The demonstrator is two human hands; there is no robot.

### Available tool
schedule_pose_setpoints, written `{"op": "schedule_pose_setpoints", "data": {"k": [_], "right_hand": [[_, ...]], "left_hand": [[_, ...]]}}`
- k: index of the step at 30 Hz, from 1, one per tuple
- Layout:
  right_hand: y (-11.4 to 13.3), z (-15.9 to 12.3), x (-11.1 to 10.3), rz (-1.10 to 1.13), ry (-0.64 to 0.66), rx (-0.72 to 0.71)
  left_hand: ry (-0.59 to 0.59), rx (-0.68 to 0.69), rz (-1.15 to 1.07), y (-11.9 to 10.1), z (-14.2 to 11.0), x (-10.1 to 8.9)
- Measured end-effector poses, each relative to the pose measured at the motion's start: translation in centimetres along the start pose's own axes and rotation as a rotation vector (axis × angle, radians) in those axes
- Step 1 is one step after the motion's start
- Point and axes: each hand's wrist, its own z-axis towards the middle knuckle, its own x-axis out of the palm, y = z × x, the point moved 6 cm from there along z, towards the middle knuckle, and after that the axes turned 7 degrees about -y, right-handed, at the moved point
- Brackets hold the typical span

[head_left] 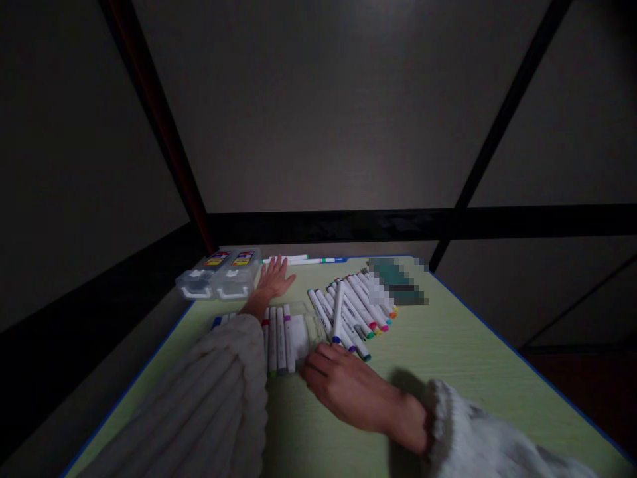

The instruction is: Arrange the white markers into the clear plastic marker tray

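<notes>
Right hand (343,385) beside slim, white-barrelled markers (338,312)

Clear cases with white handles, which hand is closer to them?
Left. Your left hand is just right of the clear cases; your right hand is farther off, nearer you, by the loose markers.

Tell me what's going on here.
A person has both hands over a table. The left hand, spread open, is at two markers along the far edge, beside clear handled boxes; contact is unclear. The right hand is by a clear case holding a row of markers, near a loose marker pile.
</notes>
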Motion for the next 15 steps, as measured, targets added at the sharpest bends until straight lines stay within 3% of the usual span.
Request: {"op": "schedule_pose_setpoints", "data": {"k": [15], "right_hand": [[-0.13, -0.11, 0.22, 0.057, 0.001, 0.025]], "left_hand": [[0.033, -0.005, -0.032, -0.05, -0.10, -0.12]]}}
